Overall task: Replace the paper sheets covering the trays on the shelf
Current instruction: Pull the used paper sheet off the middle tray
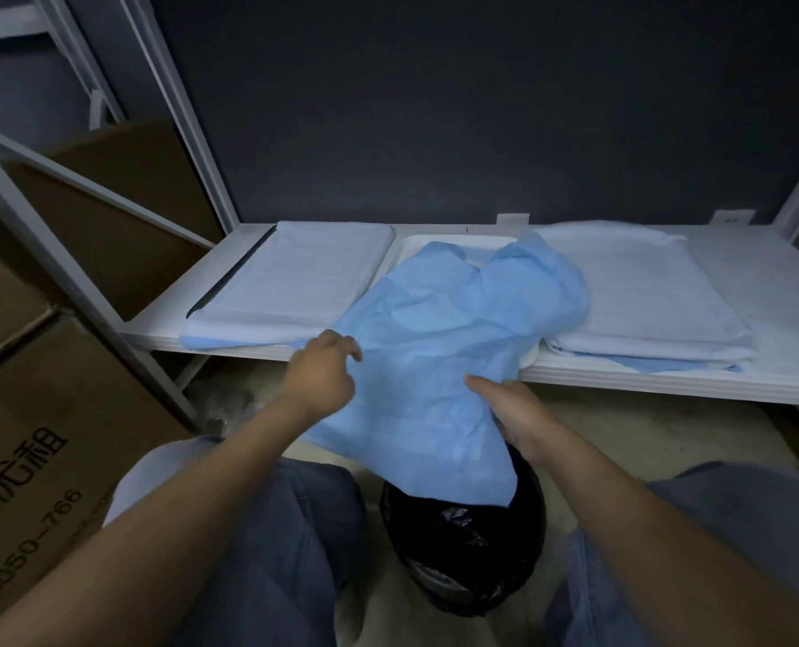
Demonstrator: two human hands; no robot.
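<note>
I crouch before a white shelf, a crumpled blue sheet between my hands. My right hand holds its lower edge, thumb flat on top, fingers hidden under the paper. My left hand lies at its left edge, fingers narrowly curled; whether they pinch it I cannot tell. Beyond my fingertips the sheet trails over a partly bared white tray. Pale-covered trays lie to the left and to the right of it. Below my wrists stands a black-lined bin; cardboard boxes stand left of my left hand.
</note>
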